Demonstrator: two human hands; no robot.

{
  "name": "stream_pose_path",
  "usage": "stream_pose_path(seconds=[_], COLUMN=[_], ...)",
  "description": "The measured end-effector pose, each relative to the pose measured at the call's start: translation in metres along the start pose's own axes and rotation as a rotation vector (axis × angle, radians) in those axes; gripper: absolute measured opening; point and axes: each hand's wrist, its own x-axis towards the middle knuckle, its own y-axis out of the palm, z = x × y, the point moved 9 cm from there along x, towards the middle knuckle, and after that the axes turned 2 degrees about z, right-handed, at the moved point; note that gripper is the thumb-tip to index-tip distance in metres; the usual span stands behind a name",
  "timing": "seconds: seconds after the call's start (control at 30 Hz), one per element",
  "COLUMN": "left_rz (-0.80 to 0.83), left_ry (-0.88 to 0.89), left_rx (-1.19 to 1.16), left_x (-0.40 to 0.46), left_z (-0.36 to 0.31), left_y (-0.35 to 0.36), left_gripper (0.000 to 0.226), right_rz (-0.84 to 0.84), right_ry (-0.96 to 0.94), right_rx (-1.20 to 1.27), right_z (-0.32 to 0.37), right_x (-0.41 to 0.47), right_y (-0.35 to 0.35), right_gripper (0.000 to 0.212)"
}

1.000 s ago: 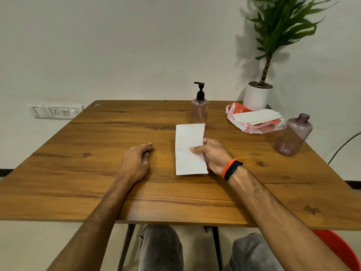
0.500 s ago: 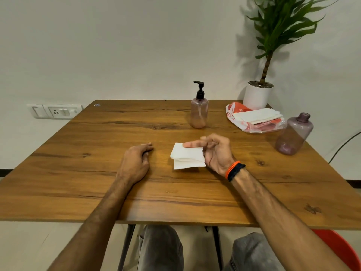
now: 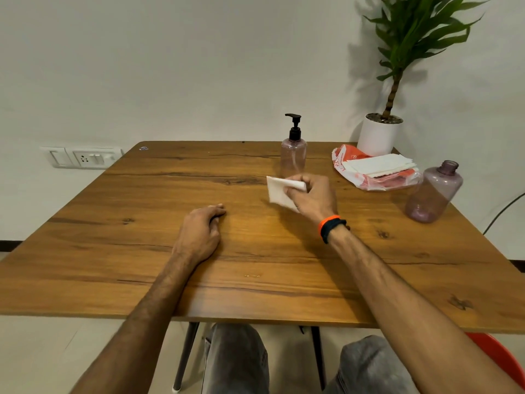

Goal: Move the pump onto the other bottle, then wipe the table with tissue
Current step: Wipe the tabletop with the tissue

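Wiping step in hand: right hand (image 3: 311, 199) fingers clutch folded tissue (image 3: 279, 191) above counter (image 3: 142, 251); left hand (image 3: 200, 234) loosely curled, idle. Next: press down, sweep.

Bare tabletop (image 3: 113, 237) stretches wide across the left and near side, open to a passing hand; the far right is crowded by the pump bottle (image 3: 293, 155), tissue packet (image 3: 375, 172), plant pot (image 3: 379, 135) and open bottle (image 3: 433, 193), narrow gaps between them
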Motion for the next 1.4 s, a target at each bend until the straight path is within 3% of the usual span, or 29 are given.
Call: stream_pose_path(seconds=[0.07,0.13,0.23,0.33,0.47,0.67,0.77,0.83,0.9,1.0,1.07,1.17,1.3,1.4], left_rz=[0.003,0.008,0.010,0.002,-0.006,-0.008,-0.008,-0.002,0.006,0.014,0.020,0.024,-0.001,-0.001], left_ry=[0.002,0.002,0.007,0.010,0.010,-0.015,-0.019,-0.017,-0.012,-0.007,0.000,0.010,-0.001,0.003], left_rx=[0.002,-0.004,-0.005,0.006,0.008,0.030,0.033,0.028,0.028,0.028,0.015,0.002,0.011,0.008], left_x=[0.000,0.000,-0.001,-0.001,-0.001,-0.001,-0.001,-0.002,-0.001,-0.001,-0.002,-0.002,-0.002,-0.003], left_z=[0.000,0.000,0.000,-0.002,-0.004,-0.002,-0.002,-0.002,-0.002,-0.003,-0.005,-0.006,-0.007,-0.009], left_y=[0.000,0.000,0.000,-0.001,-0.002,-0.001,0.000,0.000,0.000,0.000,-0.001,-0.001,-0.003,-0.003], left_gripper=[0.035,0.035,0.036,0.036,0.036,0.037,0.037,0.036,0.036,0.036,0.035,0.035,0.034,0.034], right_rz=[-0.030,0.103,0.355,0.494,0.578,0.742,0.874,0.919,0.886,0.642,0.430,0.205,0.415,0.512], right_ry=[-0.243,-0.348,-0.315,-0.280,-0.292,-0.461,-0.437,-0.340,-0.126,0.151,0.112,-0.113,-0.172,-0.193], right_rx=[-0.284,-0.532,-0.839,-0.906,-0.813,-0.665,-0.554,-0.418,-0.052,0.429,0.261,-0.311,-0.686,-0.772], right_z=[0.023,0.023,-0.007,-0.028,-0.030,-0.008,0.002,0.006,0.011,0.005,-0.002,-0.002,-0.033,-0.043], right_x=[0.000,0.001,0.004,0.004,-0.006,-0.074,-0.104,-0.113,-0.107,-0.068,-0.033,0.004,0.014,0.010], right_y=[0.000,0.017,0.041,0.051,0.065,0.081,0.071,0.061,0.050,0.026,0.005,-0.013,0.020,0.032], right_gripper=[0.030,0.046,0.055,0.055,0.054,0.057,0.049,0.041,0.034,0.030,0.032,0.038,0.044,0.043])
